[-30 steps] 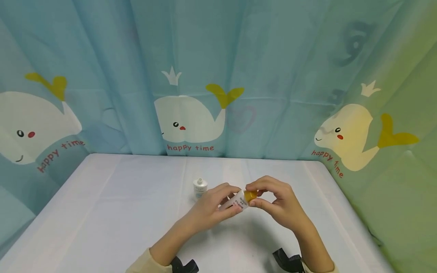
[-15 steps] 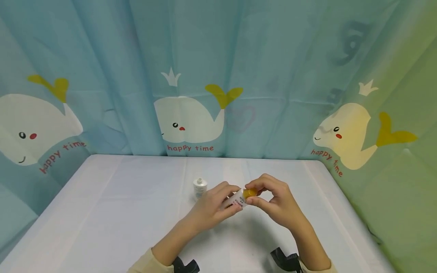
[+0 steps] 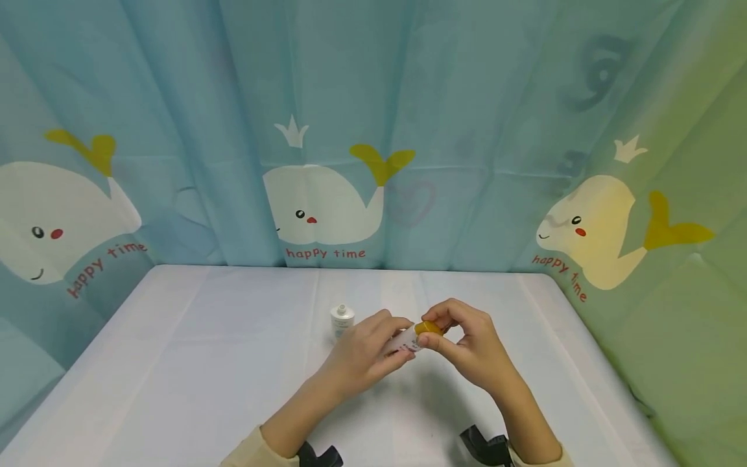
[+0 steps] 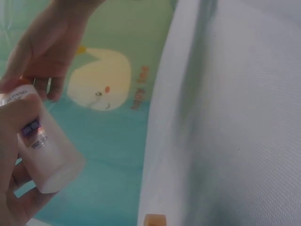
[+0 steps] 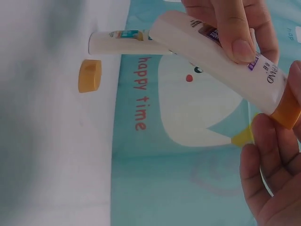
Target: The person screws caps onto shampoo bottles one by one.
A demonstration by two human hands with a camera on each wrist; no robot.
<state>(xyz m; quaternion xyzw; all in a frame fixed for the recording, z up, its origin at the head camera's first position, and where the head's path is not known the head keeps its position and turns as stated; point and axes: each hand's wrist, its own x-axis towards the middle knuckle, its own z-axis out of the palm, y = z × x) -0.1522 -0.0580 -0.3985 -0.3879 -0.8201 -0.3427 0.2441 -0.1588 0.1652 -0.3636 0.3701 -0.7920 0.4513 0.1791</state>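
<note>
My left hand [image 3: 363, 355] grips a small white bottle [image 3: 401, 341], tilted above the table with its capped end up and to the right. Printed lettering and a purple label show on it in the right wrist view. Thumb and fingers of my right hand [image 3: 477, 347] pinch the orange cap [image 3: 429, 327] on that bottle. Behind my left hand a second white bottle [image 3: 342, 318] stands upright, its narrow neck uncovered. A loose orange cap [image 5: 89, 76] lies on the table near it in the right wrist view; the head view does not show this cap.
A white cloth covers the table [image 3: 233, 350]. Blue-green curtains [image 3: 467, 97] with printed whales enclose its back and sides. Black wrist mounts [image 3: 487, 447] sit at both sleeves near the front.
My right thumb and fingers have shifted their hold around the orange cap, with the hand moving slightly left. The held bottle has rolled a little; the standing bottle has stayed put.
</note>
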